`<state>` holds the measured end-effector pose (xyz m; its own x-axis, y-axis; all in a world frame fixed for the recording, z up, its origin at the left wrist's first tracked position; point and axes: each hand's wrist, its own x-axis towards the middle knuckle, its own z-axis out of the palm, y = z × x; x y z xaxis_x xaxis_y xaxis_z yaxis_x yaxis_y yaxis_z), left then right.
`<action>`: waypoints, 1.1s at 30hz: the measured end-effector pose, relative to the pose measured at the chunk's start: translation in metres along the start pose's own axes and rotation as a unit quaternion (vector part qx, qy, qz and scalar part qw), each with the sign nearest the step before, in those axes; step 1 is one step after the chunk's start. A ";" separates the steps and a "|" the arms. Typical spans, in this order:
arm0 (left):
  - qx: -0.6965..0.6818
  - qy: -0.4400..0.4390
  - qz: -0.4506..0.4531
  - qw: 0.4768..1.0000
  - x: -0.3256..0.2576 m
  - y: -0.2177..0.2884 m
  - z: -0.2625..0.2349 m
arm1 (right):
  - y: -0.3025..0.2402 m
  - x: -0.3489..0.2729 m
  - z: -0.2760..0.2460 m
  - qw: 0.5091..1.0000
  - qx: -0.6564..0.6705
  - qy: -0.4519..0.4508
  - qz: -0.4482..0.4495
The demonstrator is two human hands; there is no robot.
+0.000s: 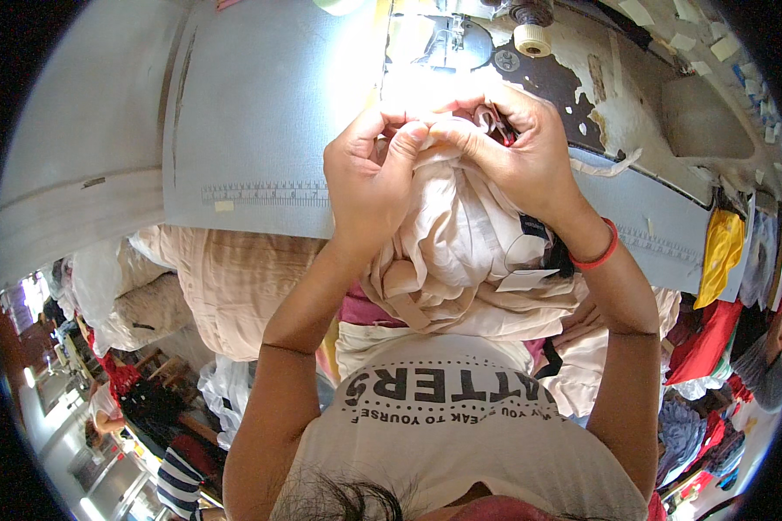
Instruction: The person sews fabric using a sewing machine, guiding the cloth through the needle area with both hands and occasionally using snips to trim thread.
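Observation:
A cream-coloured garment [456, 217] hangs bunched from my two hands at the table's front edge and spreads down over my lap. My left hand [369, 174] pinches its upper edge between thumb and fingers. Close beside it, thumb tips almost meeting, my right hand [530, 161] grips the same cloth. A small dark and red item [502, 130] shows within the right hand's grasp; its kind cannot be made out. Lower on the garment are a dark label [534, 227] and a white tag [527, 280]. Glare washes out the fingertips.
Just beyond my hands stands a sewing machine [456, 39], brightly lit, on a worn bed. The grey tabletop [252, 130] carries a printed ruler [265, 193]. Beige cloth [243, 286] is piled at left. Yellow cloth [719, 252] hangs at the right edge. A person [104, 412] is far left.

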<state>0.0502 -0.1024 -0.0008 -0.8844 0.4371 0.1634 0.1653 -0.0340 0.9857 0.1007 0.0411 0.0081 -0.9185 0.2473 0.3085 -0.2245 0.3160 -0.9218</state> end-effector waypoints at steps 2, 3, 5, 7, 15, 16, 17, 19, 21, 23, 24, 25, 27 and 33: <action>0.028 -0.018 -0.008 0.999 0.002 -0.005 -0.006 | 0.003 -0.001 0.001 1.000 0.013 0.000 -0.008; 0.043 -0.027 -0.013 0.999 0.003 -0.006 -0.007 | 0.001 0.000 0.000 1.000 0.002 -0.010 -0.005; 0.017 -0.023 -0.025 0.999 0.004 -0.005 -0.006 | -0.003 0.001 -0.004 0.999 -0.020 -0.030 0.000; 0.016 -0.020 -0.025 0.999 0.005 -0.005 -0.006 | -0.003 0.001 -0.004 1.000 -0.011 -0.027 0.003; 0.056 0.009 0.020 0.998 -0.001 -0.004 -0.004 | 0.012 0.006 -0.010 0.988 0.099 -0.091 0.077; 0.062 0.006 0.022 0.998 0.000 -0.002 -0.003 | 0.012 0.006 -0.007 0.985 0.132 -0.079 0.075; 0.068 0.003 0.023 0.997 0.001 0.002 -0.002 | 0.012 0.006 -0.004 0.981 0.166 -0.068 0.073; 0.090 -0.001 0.032 0.995 0.003 0.004 -0.003 | 0.013 0.006 -0.007 0.982 0.153 -0.081 0.077; 0.123 -0.001 0.045 0.991 0.004 0.003 -0.004 | 0.013 0.007 -0.007 0.981 0.158 -0.085 0.076; 0.114 0.005 0.018 0.993 0.004 0.007 -0.003 | 0.013 0.007 -0.005 0.978 0.179 -0.078 0.070; 0.109 0.007 0.005 0.994 0.004 0.008 -0.002 | 0.013 0.007 -0.005 0.980 0.171 -0.079 0.065; 0.102 0.008 0.005 0.995 0.004 0.007 -0.002 | 0.012 0.007 -0.005 0.981 0.163 -0.081 0.059; 0.089 0.009 0.005 0.996 0.004 0.004 -0.003 | 0.012 0.007 -0.005 0.984 0.149 -0.083 0.054; 0.173 -0.004 0.091 0.981 0.008 0.006 -0.006 | 0.014 0.006 -0.006 0.990 0.109 -0.068 0.050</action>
<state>0.0418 -0.1042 0.0067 -0.8236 0.4589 0.3333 0.4594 0.1952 0.8665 0.0938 0.0526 -0.0017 -0.9720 0.1366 0.1915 -0.1807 0.0874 -0.9796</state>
